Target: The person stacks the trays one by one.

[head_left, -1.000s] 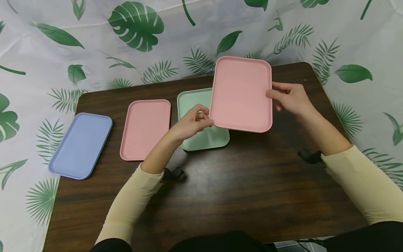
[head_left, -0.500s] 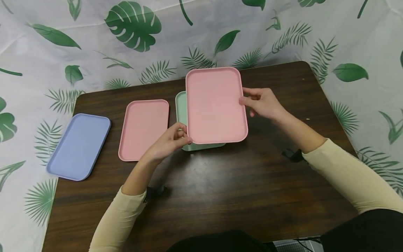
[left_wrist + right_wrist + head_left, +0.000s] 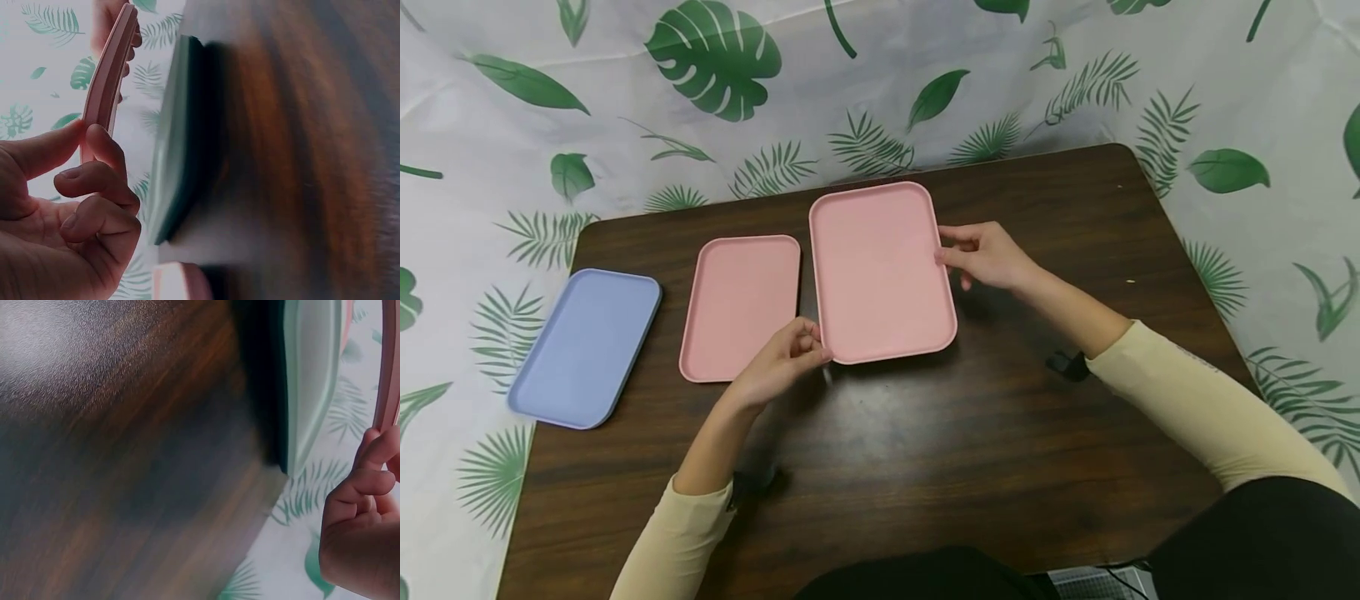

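Both hands hold a pink tray (image 3: pixel 883 273) above a green tray (image 3: pixel 172 144), which it hides in the head view. My left hand (image 3: pixel 782 362) pinches its near left corner between thumb and forefinger, the other fingers curled beneath. On the opposite side my right hand (image 3: pixel 985 254) grips the right edge, thumb on top and fingers under. The left wrist view shows a gap between the held pink tray (image 3: pixel 107 75) and the green one. From the right wrist, the green tray (image 3: pixel 309 381) appears resting on the table.
A second pink tray (image 3: pixel 741 308) lies on the dark wood table (image 3: pixel 970 467), just left of the held one. Farther left, a blue tray (image 3: pixel 586 348) sits at an angle and overhangs the left table edge. Behind the table hangs a leaf-print cloth (image 3: pixel 850 75).
The held pink tray has moved left and toward the person with both hands, coming over the green tray until it covers it in the head view. The other trays have stayed in place.
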A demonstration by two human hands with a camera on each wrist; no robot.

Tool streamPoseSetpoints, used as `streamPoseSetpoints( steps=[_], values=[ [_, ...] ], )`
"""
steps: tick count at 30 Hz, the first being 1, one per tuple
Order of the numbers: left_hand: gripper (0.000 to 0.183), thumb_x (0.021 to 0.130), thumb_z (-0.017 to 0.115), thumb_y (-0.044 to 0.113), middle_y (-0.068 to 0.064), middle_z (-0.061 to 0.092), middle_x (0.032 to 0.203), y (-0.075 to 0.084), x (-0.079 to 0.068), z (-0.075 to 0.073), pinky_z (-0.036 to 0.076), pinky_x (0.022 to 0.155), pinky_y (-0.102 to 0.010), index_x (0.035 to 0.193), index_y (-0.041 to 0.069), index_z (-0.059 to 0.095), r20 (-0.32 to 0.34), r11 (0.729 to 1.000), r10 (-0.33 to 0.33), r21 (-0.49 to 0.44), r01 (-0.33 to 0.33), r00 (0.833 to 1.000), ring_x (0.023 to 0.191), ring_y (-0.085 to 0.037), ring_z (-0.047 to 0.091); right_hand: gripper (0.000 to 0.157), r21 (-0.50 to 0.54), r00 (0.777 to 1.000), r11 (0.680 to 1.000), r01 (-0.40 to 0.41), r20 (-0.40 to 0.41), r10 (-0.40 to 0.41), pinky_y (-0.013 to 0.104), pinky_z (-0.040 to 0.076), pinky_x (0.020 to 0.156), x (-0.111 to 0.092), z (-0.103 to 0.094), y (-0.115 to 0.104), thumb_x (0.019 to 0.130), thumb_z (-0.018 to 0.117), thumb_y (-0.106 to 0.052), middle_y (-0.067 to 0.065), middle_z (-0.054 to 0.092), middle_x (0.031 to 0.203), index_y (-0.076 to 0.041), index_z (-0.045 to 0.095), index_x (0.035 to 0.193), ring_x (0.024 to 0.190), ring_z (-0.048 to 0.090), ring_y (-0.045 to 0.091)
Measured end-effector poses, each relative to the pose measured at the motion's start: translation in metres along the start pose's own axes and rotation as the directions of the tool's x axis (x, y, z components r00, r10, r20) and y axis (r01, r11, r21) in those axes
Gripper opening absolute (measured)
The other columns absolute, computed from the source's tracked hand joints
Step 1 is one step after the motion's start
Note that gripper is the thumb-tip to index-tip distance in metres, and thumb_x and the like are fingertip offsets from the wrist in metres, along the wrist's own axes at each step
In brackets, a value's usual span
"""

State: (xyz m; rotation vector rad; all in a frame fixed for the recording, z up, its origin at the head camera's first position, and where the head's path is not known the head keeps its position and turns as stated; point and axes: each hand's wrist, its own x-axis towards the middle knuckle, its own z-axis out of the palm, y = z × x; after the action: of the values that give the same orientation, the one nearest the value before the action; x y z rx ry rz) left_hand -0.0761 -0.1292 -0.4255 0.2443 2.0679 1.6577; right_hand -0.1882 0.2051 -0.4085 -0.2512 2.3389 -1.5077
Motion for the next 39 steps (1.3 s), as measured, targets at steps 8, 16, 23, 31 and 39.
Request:
streamPoseSetpoints(
  steps=[8,16,23,31,39],
  values=[
    [0.02,0.095,0.058,0.0,-0.023,0.059,0.083,-0.017,0.004,-0.004,0.036,0.064,-0.024,0.107,-0.006,0.044,-0.056,1.0,-0.022,0.009,0.022,0.998,0.072,-0.022,0.05,0.05,-0.01,1.0,1.0,-0.02,0.01,0.02,0.025,0.037,0.047,0.013,0.013,0.007,0.094,0.068,-0.02,0.026,0.065,0.082,-0.004,0.054,0.14,0.046,0.057,0.022],
    [0.021,0.095,0.058,0.0,-0.016,0.059,0.08,-0.022,0.012,-0.005,0.036,0.06,-0.023,0.108,-0.008,0.044,-0.1,0.998,-0.052,0.016,0.054,0.994,0.067,-0.014,0.047,0.05,0.005,0.998,0.998,-0.066,0.01,0.066,0.025,0.039,0.047,0.021,0.017,0.011,0.094,0.067,-0.022,0.024,0.065,0.08,-0.006,0.055,0.14,0.046,0.056,0.016],
    [0.02,0.095,0.058,-0.001,-0.015,0.06,0.082,-0.022,0.016,-0.001,0.036,0.059,-0.023,0.109,-0.008,0.046,-0.141,0.998,-0.036,0.046,0.043,0.989,0.066,-0.015,0.048,0.05,-0.031,0.992,0.992,-0.124,0.011,0.125,0.025,0.037,0.044,0.025,0.016,0.015,0.095,0.067,-0.026,0.02,0.066,0.082,-0.01,0.055,0.141,0.051,0.059,0.024],
    [0.019,0.096,0.057,-0.001,-0.022,0.061,0.084,-0.023,0.015,0.004,0.039,0.062,-0.025,0.108,-0.009,0.046,-0.173,0.988,0.01,0.152,0.017,0.985,0.075,-0.031,0.055,0.052,-0.014,0.988,0.988,-0.152,0.036,0.153,0.024,0.034,0.041,0.027,0.016,0.022,0.095,0.067,-0.026,0.022,0.067,0.086,-0.011,0.054,0.142,0.051,0.059,0.02],
    [0.021,0.096,0.058,0.003,-0.022,0.062,0.086,-0.02,0.014,0.006,0.04,0.061,-0.027,0.111,-0.007,0.048,-0.185,0.96,0.019,0.277,0.033,0.982,0.072,-0.028,0.055,0.052,-0.023,0.982,0.983,-0.182,0.039,0.183,0.024,0.035,0.041,0.029,0.018,0.024,0.096,0.065,-0.027,0.02,0.068,0.089,-0.011,0.052,0.143,0.049,0.058,0.016]
  ],
)
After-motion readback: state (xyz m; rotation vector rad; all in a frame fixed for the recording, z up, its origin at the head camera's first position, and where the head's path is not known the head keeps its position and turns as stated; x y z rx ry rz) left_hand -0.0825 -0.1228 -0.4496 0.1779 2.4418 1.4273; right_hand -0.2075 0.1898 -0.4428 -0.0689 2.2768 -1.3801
